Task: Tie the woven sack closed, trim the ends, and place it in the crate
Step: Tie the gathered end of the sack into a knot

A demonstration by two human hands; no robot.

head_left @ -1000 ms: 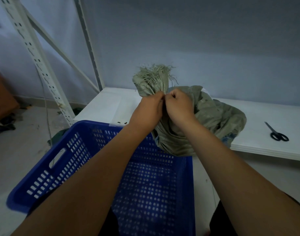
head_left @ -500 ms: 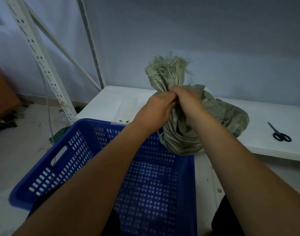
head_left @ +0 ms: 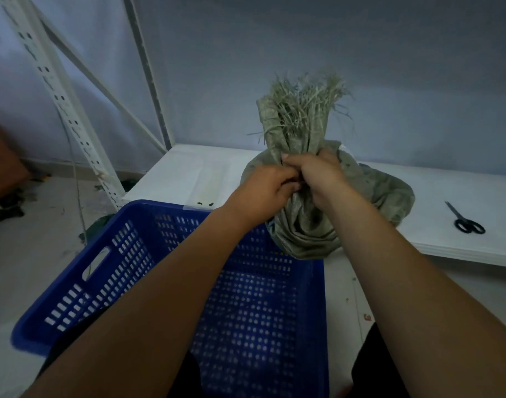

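Sack [head_left: 369, 193] of grey-green woven cloth sits at the front edge of the white surface [head_left: 461, 193], its lower folds hanging over the edge just above the far rim of the blue crate [head_left: 137, 254], its gathered neck standing upright with frayed ends [head_left: 303, 96] splayed at the top. Both hands close around that neck, the left hand [head_left: 263, 188] and right hand [head_left: 317, 173] touching each other, each grip shut tight on the bunched cloth. Black scissors [head_left: 465, 221] lie well apart on the surface to the right.
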